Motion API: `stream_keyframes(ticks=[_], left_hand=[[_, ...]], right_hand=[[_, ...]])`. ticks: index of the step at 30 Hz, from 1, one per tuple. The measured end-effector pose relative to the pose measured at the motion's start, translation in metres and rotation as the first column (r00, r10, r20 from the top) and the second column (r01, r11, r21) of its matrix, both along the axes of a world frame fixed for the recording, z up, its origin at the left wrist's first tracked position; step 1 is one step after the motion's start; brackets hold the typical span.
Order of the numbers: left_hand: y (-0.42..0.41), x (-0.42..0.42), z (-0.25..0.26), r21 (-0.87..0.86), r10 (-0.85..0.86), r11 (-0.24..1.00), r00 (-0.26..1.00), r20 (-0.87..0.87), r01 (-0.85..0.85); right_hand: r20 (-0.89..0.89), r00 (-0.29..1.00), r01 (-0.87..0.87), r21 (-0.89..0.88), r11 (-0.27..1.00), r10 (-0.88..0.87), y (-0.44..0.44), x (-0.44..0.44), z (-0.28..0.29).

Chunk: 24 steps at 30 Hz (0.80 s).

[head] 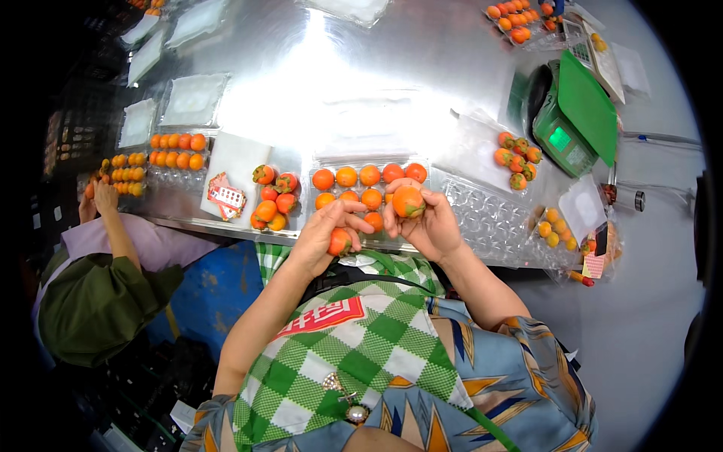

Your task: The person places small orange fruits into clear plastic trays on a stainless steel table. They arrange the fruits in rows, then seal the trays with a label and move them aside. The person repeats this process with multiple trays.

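Note:
My left hand (322, 230) is curled around an orange persimmon (339, 242) at the table's near edge. In my right hand (432, 223) another persimmon (408, 202) rests, its green calyx turned towards me. Both hands are over the front part of a clear plastic tray (333, 192), which holds rows of persimmons and is partly hidden by my fingers. Left of the tray lies a loose group of persimmons (266, 210), some with the calyx showing. A clear tray with moulded cups (480, 212) lies to the right, beside my right hand.
A green weighing scale (570, 135) stands at the right. Near it are loose persimmons (517, 161) on a white pad and a bag of yellow-orange fruit (556, 229). Printed labels (226, 196) lie at left. Further left, a co-worker's hand (105, 198) is beside filled trays on the metal table (271, 73).

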<state>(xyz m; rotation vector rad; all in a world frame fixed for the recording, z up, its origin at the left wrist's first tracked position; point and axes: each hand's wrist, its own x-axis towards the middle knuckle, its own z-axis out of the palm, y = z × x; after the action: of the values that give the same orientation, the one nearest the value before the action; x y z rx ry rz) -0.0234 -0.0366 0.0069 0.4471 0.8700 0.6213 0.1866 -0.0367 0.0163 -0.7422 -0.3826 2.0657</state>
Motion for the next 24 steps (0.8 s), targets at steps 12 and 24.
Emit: stream_keyframes(ticks=[12,24], left_hand=[[0.000,-0.003,-0.007,-0.127,0.181,0.978,0.975,0.128,-0.165],[0.002,-0.002,-0.001,-0.114,0.208,0.976,0.946,0.247,-0.185]], right_hand=[[0.152,0.987,-0.041,-0.074,0.996,0.052,-0.015,0.013,-0.022],[-0.031,0.992,-0.120,0.139,0.983,0.125,-0.017,-0.001,0.019]])
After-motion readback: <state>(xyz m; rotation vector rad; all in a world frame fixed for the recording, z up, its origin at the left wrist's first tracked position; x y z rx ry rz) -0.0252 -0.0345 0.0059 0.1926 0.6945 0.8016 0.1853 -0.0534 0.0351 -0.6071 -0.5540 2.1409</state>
